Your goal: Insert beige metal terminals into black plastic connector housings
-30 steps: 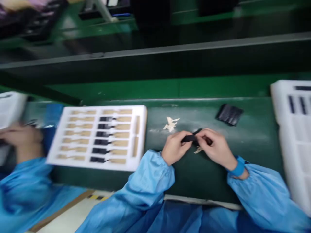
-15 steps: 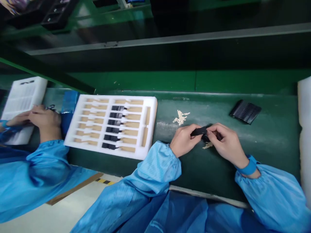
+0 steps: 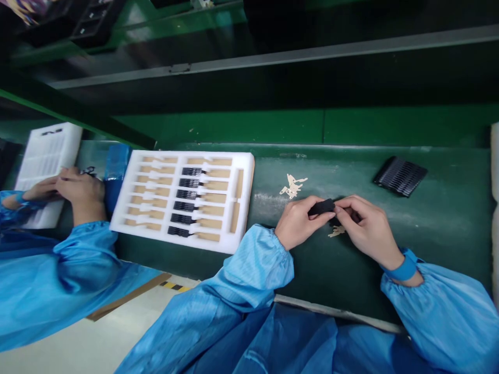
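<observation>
Between the thumb and fingers of my left hand [image 3: 293, 224] is a small black rectangular part [image 3: 321, 206], held just above the bench. My right hand [image 3: 368, 228] is pinched closed against the right end of that part; whatever its fingertips grip is hidden. Several small pale flat metal pieces [image 3: 336, 231] lie beneath my hands, partly covered, beside a dark object I cannot make out. Another loose pile of pale metal pieces [image 3: 293, 187] rests on the bench beyond my left hand.
A white foam tray [image 3: 249, 195] with slots, several holding black toothed parts [image 3: 182, 219], lies at my left. A row of black slotted parts [image 3: 400, 176] sits at the back right. Farther left, a co-worker's hands [image 3: 80, 192] work near a blue box [image 3: 116, 166]. A shelf rail [image 3: 273, 58] crosses above.
The view has shifted slightly. The black part is tilted a little more between my hands, which stay together in nearly the same place. The trays and piles are unchanged.
</observation>
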The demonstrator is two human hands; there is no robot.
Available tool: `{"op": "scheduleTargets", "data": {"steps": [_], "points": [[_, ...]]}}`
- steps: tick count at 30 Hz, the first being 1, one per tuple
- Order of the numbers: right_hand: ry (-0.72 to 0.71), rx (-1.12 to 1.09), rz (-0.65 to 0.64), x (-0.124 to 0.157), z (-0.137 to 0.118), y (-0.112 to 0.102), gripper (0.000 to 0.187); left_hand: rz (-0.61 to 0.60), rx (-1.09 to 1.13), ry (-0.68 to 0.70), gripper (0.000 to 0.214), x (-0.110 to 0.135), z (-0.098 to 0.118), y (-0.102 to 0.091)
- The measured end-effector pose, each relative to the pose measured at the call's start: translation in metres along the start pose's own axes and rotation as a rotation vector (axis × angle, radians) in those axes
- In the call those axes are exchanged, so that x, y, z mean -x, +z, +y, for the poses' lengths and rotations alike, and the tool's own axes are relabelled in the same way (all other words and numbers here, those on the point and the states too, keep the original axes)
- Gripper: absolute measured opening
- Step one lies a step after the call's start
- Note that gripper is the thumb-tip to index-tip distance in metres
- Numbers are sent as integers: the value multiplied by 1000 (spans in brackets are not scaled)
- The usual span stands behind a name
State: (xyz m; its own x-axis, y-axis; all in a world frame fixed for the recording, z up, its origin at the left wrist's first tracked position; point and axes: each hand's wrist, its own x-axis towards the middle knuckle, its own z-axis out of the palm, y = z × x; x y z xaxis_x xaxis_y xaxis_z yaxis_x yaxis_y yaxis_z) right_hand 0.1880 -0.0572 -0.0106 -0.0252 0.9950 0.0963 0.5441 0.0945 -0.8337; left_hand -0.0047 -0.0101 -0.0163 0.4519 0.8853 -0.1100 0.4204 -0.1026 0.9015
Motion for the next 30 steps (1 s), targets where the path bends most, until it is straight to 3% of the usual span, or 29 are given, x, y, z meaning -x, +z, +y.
{"op": "scheduleTargets", "data": {"steps": [4, 22, 26, 30], "points": [[25, -27, -37, 0, 0, -2, 15, 1, -22, 17, 21, 1, -2, 0], [58, -32, 8, -2, -1, -1, 15, -39, -13, 2, 25, 0, -5, -1], [194, -165, 151, -3, 5, -2, 16, 92, 209, -65, 18, -6, 1, -6], [329, -276, 280, -12, 6, 1, 24, 309, 517, -201, 31, -14, 3, -14]]}}
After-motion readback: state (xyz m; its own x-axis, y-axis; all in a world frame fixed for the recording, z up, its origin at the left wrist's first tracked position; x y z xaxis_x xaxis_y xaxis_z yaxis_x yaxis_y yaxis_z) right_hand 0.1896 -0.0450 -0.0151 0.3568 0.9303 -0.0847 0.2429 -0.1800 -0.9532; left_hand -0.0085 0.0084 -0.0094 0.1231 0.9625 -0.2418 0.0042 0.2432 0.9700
